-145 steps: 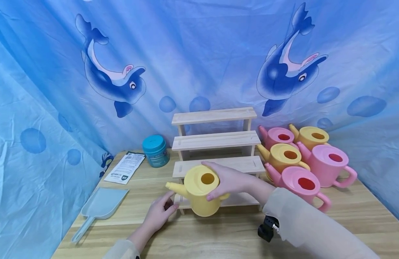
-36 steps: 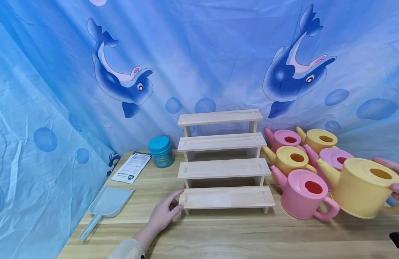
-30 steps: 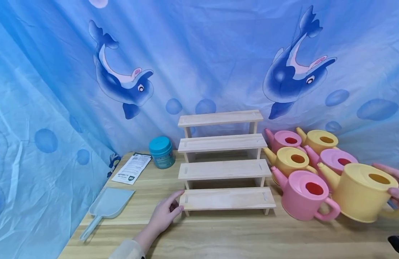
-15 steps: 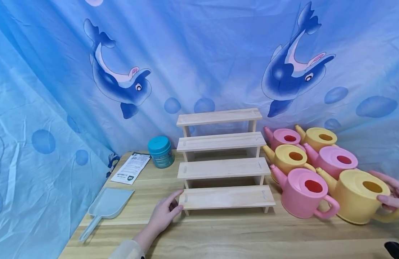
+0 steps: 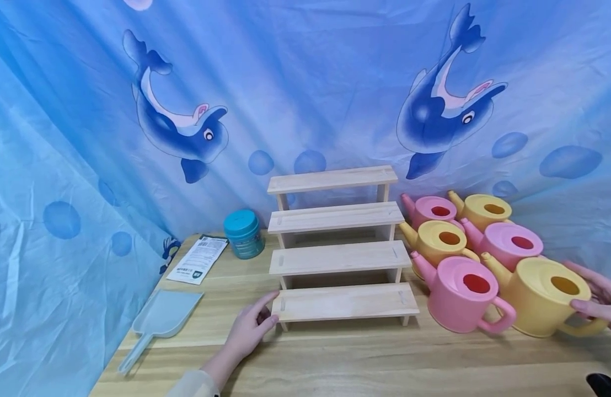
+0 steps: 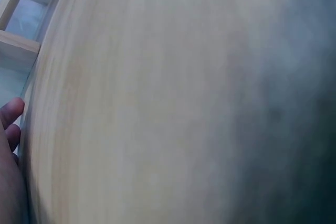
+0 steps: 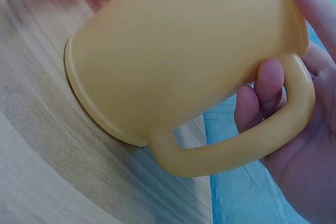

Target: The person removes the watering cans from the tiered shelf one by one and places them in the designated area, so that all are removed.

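My right hand holds a yellow watering can at the far right of the head view. The right wrist view shows its fingers curled through the loop handle, with the can's base at the tabletop. Left of it stands a pink watering can with a red opening. My left hand touches the left end of the lowest step of a wooden tiered stand with thumb and forefinger tips. The left wrist view catches only some fingers at its edge; their contact is hidden there.
Behind these cans stand more pink and yellow ones, including a yellow can and a pink can. A teal jar, a printed packet and a pale dustpan lie left of the stand. A dolphin-print curtain hangs behind.
My right hand has carried the yellow watering can from in front of the stand to the right-hand group and lowered it beside the front pink can. The left hand stays at the stand.
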### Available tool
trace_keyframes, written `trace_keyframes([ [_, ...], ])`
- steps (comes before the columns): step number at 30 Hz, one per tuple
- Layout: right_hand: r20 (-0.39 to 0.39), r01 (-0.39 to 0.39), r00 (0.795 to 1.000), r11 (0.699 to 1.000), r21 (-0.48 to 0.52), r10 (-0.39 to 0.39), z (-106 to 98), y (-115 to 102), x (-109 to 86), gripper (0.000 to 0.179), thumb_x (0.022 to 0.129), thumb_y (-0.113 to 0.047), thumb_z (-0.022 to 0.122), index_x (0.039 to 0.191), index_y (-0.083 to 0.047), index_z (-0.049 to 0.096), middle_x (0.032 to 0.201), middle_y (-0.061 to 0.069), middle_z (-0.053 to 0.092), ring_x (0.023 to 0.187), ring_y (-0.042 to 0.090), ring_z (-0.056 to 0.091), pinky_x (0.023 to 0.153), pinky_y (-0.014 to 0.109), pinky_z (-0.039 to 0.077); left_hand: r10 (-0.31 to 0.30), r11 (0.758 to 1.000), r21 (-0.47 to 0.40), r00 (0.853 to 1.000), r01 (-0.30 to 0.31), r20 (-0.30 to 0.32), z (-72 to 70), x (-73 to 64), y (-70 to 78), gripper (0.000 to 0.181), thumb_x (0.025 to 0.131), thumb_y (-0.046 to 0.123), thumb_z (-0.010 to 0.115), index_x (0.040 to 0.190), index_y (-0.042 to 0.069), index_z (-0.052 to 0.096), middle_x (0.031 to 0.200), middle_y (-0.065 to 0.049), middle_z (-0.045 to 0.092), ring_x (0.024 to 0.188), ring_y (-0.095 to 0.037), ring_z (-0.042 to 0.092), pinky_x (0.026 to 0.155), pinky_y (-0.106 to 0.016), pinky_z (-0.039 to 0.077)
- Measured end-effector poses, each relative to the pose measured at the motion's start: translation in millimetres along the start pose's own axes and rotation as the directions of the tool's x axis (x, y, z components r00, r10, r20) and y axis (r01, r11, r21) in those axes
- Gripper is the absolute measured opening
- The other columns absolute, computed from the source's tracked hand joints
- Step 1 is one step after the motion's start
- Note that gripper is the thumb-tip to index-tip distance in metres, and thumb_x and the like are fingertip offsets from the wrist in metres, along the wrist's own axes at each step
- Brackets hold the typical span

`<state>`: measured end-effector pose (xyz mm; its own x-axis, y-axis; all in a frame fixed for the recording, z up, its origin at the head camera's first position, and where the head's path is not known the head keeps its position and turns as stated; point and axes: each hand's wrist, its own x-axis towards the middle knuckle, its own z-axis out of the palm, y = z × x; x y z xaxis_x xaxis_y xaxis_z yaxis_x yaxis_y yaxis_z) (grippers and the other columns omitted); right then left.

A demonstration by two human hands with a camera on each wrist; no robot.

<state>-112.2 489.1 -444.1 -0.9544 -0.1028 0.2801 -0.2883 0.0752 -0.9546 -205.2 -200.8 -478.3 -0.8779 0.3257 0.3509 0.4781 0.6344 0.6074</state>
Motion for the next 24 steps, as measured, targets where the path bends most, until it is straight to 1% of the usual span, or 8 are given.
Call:
trace_keyframes([
  [5,0.015,0.032,0.999,0.996,0.081,-0.034,3,0,2.3,0.076,0.084,0.024,0.044,0.131,-0.036,0.049,0.104,-0.011,0.065,0.07,0.007,0.06,0.052,0.02,0.045,-0.033,0.999,0.001,0.999,0.033,0.03,-3.3,0.0,0.8,0.047,0.085,0.027,0.067,0.131,0.026,0.054,0.071,0.016,0.051,0.063,-0.002,0.047,0.062,-0.025,0.041],
  [8,-0.008,0.012,1.0,1.0,0.01,-0.012,1,2,2.5,0.077,0.085,0.023,0.046,0.129,-0.039,0.048,0.104,-0.016,0.064,0.072,0.005,0.06,0.053,0.02,0.045,-0.045,0.999,-0.008,0.997,0.045,0.056,-4.9,-0.1,1.8,0.047,0.086,0.028,0.066,0.132,0.026,0.053,0.071,0.016,0.052,0.063,-0.002,0.047,0.061,-0.025,0.041],
  [12,-0.047,-0.028,0.999,0.981,-0.194,0.019,-3,2,3.4,0.077,0.086,0.018,0.049,0.128,-0.047,0.042,0.1,-0.023,0.061,0.066,0.005,0.057,0.051,0.021,0.045,-0.058,0.996,-0.063,0.991,0.066,0.118,-9.5,1.3,4.3,0.048,0.088,0.029,0.065,0.134,0.023,0.051,0.074,0.01,0.054,0.063,-0.006,0.049,0.06,-0.025,0.042],
  [15,-0.012,0.022,1.0,0.955,-0.295,-0.027,-6,0,3.6,0.082,0.086,0.019,0.048,0.132,-0.048,0.037,0.095,-0.023,0.059,0.059,0.007,0.054,0.046,0.023,0.04,-0.082,0.99,-0.098,0.982,0.1,0.172,-14.9,3.5,6.1,0.05,0.088,0.032,0.064,0.135,0.021,0.05,0.077,0.007,0.055,0.067,-0.008,0.05,0.061,-0.025,0.043],
  [18,0.079,0.134,0.99,0.964,-0.232,-0.119,-14,3,5.8,0.084,0.085,0.023,0.043,0.141,-0.039,0.033,0.112,-0.023,0.057,0.075,-0.007,0.057,0.051,0.016,0.043,-0.103,0.988,-0.096,0.977,0.122,0.187,-20.2,7.1,7.1,0.052,0.088,0.033,0.064,0.135,0.019,0.049,0.081,0.006,0.056,0.073,-0.01,0.052,0.066,-0.027,0.044],
  [20,0.109,0.159,0.984,0.97,-0.182,-0.141,-22,7,7.1,0.082,0.087,0.024,0.04,0.145,-0.032,0.029,0.123,-0.027,0.05,0.092,-0.011,0.054,0.058,0.014,0.046,-0.119,0.986,-0.091,0.978,0.136,0.172,-23.2,10.1,7.8,0.051,0.088,0.031,0.064,0.135,0.019,0.049,0.083,0.006,0.056,0.076,-0.011,0.052,0.07,-0.029,0.044],
  [23,0.024,0.076,0.997,0.958,-0.277,-0.072,-35,15,5.4,0.073,0.093,0.013,0.041,0.15,-0.027,0.018,0.132,-0.034,0.036,0.105,-0.018,0.043,0.063,0.011,0.045,-0.147,0.984,-0.081,0.98,0.159,0.135,-28.4,14.9,9.3,0.051,0.088,0.026,0.063,0.136,0.02,0.048,0.087,0.005,0.056,0.081,-0.012,0.053,0.076,-0.034,0.044],
  [24,-0.034,0.009,0.999,0.933,-0.359,-0.023,-39,17,3.7,0.07,0.096,0.004,0.043,0.15,-0.029,0.014,0.134,-0.036,0.032,0.107,-0.021,0.038,0.062,0.009,0.041,-0.157,0.982,-0.084,0.98,0.169,0.126,-30.4,16.8,9.9,0.05,0.089,0.024,0.063,0.137,0.02,0.048,0.088,0.005,0.057,0.081,-0.012,0.053,0.076,-0.035,0.044],
])
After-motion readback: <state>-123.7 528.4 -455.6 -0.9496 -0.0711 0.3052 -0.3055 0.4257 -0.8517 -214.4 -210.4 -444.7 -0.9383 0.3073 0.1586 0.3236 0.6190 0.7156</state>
